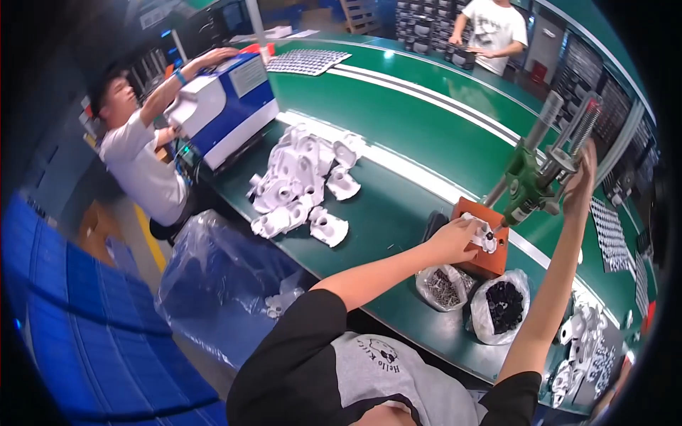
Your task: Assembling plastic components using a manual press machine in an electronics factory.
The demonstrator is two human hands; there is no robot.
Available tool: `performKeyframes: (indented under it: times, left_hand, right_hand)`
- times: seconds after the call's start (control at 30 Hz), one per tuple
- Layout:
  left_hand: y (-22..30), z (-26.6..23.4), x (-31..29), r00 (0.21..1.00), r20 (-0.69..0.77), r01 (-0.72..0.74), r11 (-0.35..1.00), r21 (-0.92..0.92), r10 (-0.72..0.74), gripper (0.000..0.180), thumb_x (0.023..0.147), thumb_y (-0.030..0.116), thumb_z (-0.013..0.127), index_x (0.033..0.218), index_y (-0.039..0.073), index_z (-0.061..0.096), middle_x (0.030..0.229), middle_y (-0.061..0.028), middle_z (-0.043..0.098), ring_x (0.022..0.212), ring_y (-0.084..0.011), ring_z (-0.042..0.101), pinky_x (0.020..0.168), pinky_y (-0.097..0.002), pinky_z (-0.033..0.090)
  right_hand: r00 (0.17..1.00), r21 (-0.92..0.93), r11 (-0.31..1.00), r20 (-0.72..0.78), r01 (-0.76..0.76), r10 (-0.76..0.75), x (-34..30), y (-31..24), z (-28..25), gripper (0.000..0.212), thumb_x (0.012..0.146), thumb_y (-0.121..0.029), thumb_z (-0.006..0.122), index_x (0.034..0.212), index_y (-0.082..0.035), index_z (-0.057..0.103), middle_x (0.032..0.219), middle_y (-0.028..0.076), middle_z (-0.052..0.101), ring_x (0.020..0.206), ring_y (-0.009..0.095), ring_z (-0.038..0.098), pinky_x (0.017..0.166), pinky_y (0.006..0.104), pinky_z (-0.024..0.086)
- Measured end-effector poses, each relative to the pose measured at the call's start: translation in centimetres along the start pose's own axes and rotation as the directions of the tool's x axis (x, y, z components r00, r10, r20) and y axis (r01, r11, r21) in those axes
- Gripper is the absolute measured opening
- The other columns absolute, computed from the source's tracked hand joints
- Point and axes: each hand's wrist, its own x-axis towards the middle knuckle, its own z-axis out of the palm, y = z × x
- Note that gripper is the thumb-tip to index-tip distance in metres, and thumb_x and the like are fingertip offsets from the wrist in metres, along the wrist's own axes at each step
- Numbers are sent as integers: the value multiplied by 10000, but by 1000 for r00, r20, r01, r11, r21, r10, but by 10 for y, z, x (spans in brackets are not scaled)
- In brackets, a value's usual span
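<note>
My left hand [455, 241] pinches a white plastic part [485, 240] that lies on an orange block [490, 264]. A small black piece [490, 236] sits on that part, right under the tip of a green bench press [527, 186]. My right hand [584, 177] is raised at the right side of the press head, fingers curled against it; whatever they grip is hidden. Close to my left forearm is an open bag of screws [445, 287]. Beside it stands a bag of small black pieces [506, 302].
Loose white parts [298, 181] are heaped on the green bench at left. More white parts [579, 348] lie at right. A person [145, 149] handles a blue-and-white machine [231, 106]; another person [495, 35] stands across the conveyor [419, 103]. A plastic-lined blue bin [213, 284] is at lower left.
</note>
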Motion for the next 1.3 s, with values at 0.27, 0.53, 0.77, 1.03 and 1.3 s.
performKeyframes:
  times: [0.27,0.53,0.77,1.03,1.3]
  left_hand:
    - [-42,16,23,998,56,-16,959,282,1,587,763,484,590,1140,34,584,1266,-229,455,1234,-377,388,1001,-450,365]
    - [-46,-24,74,937,336,-202,935,290,99,487,697,369,640,1085,90,547,915,-132,662,847,-360,624,743,-460,490]
    - [-123,-52,87,982,-152,163,900,404,-110,381,721,286,686,1020,90,556,998,-186,599,901,-392,587,767,-441,483]
    - [-151,-107,21,903,-155,420,750,511,-400,547,774,355,651,1225,80,509,1105,-217,589,1028,-405,555,878,-477,455]
    - [-181,-207,-85,621,-209,534,213,818,-756,480,820,378,532,1209,98,559,1118,-242,598,1038,-415,566,868,-501,467]
  right_hand:
    - [881,-274,838,-161,-472,444,-140,12,-125,402,926,-200,548,1285,-31,482,1298,120,513,1235,214,442,1030,354,331]
    - [573,-759,-482,-649,-438,500,-333,-32,-174,648,858,-505,522,1378,-139,397,1491,158,242,1336,456,218,983,692,214]
    - [740,-776,-327,-622,-540,256,-328,-42,-180,614,783,-300,658,1336,-160,427,1341,191,383,1228,367,373,975,554,295]
    - [687,-717,-484,-670,-501,281,-342,-27,-227,592,824,-390,622,1353,-222,417,1480,166,249,1313,404,297,948,593,335]
    - [893,-911,-57,-411,-408,185,-325,-22,-209,135,818,-153,630,878,-41,586,1186,175,509,1118,366,486,848,480,428]
